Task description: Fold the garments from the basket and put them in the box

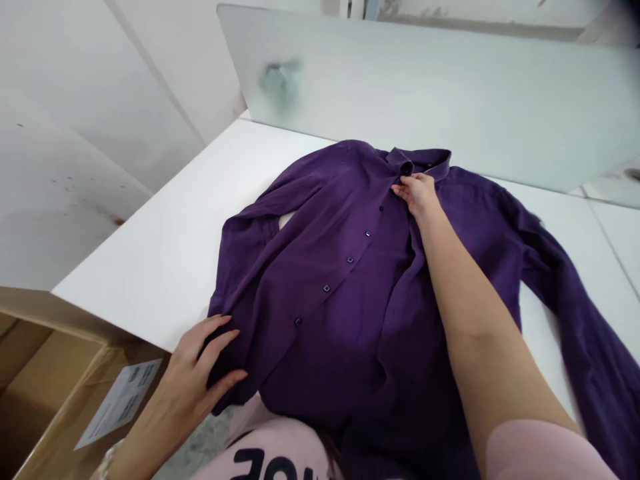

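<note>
A purple button-up shirt (360,313) lies spread face up on the white table (160,233), its front partly parted and its lower end hanging over the near edge. The collar (440,163) points to the far side. Dark buttons (327,288) run down the left front edge. Just below the collar, my right hand (419,193) pinches that front edge between thumb and fingers. My left hand (200,367) rests at the shirt's lower left corner, fingers apart and touching the cloth. One sleeve (245,247) is bent at the left; the other trails down the right side.
A frosted glass panel (425,93) stands upright along the table's back edge. On the floor side at the lower left is an open cardboard box (85,380) with a white label (120,400). A white wall (75,120) rises at the left.
</note>
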Demonstrator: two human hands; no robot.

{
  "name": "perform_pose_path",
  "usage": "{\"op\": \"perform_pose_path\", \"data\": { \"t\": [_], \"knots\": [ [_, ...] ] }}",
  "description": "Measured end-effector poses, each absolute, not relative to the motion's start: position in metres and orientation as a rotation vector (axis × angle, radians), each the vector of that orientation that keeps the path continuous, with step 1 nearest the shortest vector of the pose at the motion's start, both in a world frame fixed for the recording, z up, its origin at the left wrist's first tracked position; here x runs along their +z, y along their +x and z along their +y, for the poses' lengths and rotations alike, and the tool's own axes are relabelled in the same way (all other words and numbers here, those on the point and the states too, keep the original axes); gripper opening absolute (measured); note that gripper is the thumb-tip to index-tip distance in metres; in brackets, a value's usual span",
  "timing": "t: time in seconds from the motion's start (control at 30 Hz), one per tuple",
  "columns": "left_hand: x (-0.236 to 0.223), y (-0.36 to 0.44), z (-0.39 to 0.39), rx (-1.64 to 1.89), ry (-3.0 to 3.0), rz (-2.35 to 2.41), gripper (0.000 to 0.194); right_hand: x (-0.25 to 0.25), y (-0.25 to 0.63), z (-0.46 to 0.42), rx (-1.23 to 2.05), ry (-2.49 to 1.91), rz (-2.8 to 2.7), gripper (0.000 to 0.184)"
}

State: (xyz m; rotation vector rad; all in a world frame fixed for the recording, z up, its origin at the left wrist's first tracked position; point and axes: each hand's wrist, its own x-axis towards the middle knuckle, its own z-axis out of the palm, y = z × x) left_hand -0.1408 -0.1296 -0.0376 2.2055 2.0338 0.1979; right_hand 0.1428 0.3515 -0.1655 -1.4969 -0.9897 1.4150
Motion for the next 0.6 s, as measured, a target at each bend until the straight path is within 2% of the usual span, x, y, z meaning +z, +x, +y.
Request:
{"op": "perform_pose_path", "data": {
  "t": [0.1, 0.2, 0.33, 0.47, 0.6],
  "knots": [
    [-0.034, -0.14, -0.151, 0.008, 2.259, 1.921, 0.067, -0.174, 0.141, 0.348, 1.395, -1.47, -0.983, 0.024],
    [-0.028, -0.14, -0.158, -0.127, 2.311, 1.906, 0.062, -0.176, 0.139, 0.347, 1.359, -1.415, -0.986, 0.024],
    [-0.014, -0.149, -0.149, -0.116, 2.238, 1.815, 0.069, -0.175, 0.14, 0.343, 1.367, -1.367, -0.957, 0.024],
    [0.015, -0.153, -0.136, 0.166, 2.114, 1.849, 0.049, -0.173, 0.141, 0.341, 1.397, -1.353, -0.916, 0.025],
    [0.045, -0.14, -0.128, 0.404, 1.775, 2.285, 0.024, -0.172, 0.138, 0.341, 1.401, -1.362, -0.87, 0.025]
  ]
}}
